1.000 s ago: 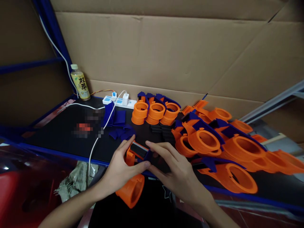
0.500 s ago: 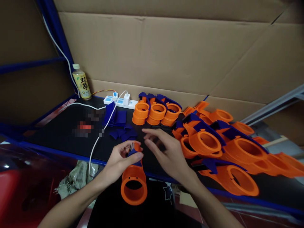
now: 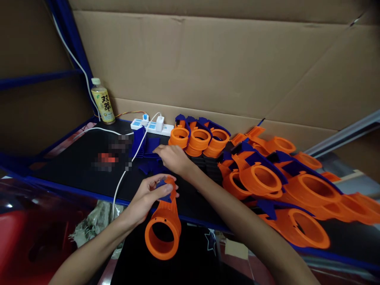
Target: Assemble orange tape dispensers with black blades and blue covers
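Observation:
My left hand (image 3: 151, 196) is closed around the handle of an orange tape dispenser (image 3: 163, 239). Its ring hangs downward over my lap, and a blue plastic piece (image 3: 164, 191) lies on the handle under my thumb. Out over the black mat, my right hand (image 3: 173, 158) has its fingers curled together at a stack of flat blue plastic pieces (image 3: 151, 147); the back of the hand partly hides the fingertips. Several loose blue pieces (image 3: 151, 167) lie just in front of that stack.
Several orange and blue tape dispensers (image 3: 199, 138) stand at the back, and more lie piled (image 3: 264, 178) at the right. A white power strip (image 3: 168, 129), a trailing white cable (image 3: 118, 184) and a drink bottle (image 3: 103, 101) are at the left. A cardboard wall (image 3: 219, 63) rises behind.
My right hand has moved left and away from me, from beside the held dispenser to the blue pieces. The held dispenser's ring has swung slightly left.

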Demonstrator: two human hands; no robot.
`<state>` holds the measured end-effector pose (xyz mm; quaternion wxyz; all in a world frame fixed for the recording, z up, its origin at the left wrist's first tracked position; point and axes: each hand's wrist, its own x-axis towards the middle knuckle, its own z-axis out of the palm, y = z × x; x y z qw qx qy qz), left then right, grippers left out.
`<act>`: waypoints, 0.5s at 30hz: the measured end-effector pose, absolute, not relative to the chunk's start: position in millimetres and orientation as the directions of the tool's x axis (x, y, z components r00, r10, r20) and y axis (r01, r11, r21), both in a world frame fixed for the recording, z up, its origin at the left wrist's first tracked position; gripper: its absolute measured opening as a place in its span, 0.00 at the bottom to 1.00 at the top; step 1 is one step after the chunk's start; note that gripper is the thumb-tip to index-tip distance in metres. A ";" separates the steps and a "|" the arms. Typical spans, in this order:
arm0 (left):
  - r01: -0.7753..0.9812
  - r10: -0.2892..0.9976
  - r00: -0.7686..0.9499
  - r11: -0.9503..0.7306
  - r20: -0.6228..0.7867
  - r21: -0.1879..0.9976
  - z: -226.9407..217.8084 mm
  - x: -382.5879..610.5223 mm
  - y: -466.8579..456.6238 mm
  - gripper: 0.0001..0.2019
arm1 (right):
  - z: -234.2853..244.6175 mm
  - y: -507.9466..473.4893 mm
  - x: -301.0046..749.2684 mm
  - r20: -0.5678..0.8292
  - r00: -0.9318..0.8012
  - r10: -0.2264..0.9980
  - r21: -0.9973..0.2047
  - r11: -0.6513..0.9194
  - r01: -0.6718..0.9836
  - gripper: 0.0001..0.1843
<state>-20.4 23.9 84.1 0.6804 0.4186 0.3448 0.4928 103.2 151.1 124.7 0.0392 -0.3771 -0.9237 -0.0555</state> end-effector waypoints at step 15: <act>-0.458 0.960 0.281 0.149 -0.016 0.876 80.4 -20.8 23.1 0.20 | 129.5 143.6 112.7 0.291 -0.688 0.665 0.102 0.693 0.713 0.16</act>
